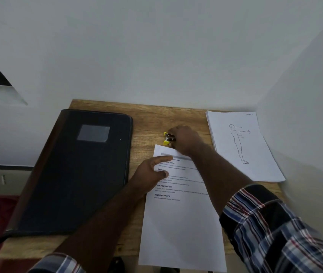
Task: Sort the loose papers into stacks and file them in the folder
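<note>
Papers (pixel 182 223) under left hand (pixel 150 174), right hand (pixel 186 140) beyond

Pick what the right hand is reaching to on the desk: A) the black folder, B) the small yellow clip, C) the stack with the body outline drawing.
B: the right hand is at the small yellow clip, just above the printed sheet.
</note>
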